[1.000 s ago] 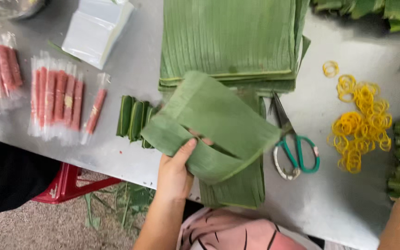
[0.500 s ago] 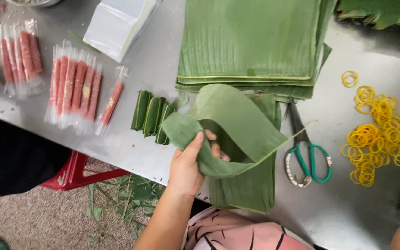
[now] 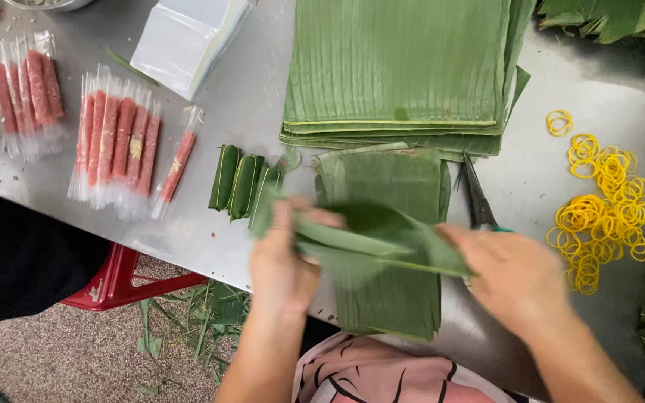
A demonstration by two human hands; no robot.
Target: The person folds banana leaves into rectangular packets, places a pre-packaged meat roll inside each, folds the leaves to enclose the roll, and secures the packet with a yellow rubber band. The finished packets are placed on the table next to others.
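My left hand [image 3: 284,257] and my right hand [image 3: 513,275] both grip a folded green banana leaf piece [image 3: 371,240], stretched between them just above a stack of cut leaf pieces [image 3: 386,298] at the table's near edge. Both hands are blurred by motion. Left of my left hand lie three small leaf-wrapped rolls [image 3: 242,183]. Scissors [image 3: 478,195] lie partly under my right hand, their handles hidden.
A large pile of banana leaf sheets [image 3: 401,71] lies at the back. Pink sausages in clear sleeves [image 3: 117,142] and a stack of clear bags [image 3: 188,37] sit on the left. Yellow rubber bands [image 3: 599,209] are scattered right. A red stool [image 3: 117,280] stands below the table edge.
My right hand has come in from the right and taken the leaf's other end. The leaf, held loosely curled in my left hand before, is now folded and stretched flat between both hands.
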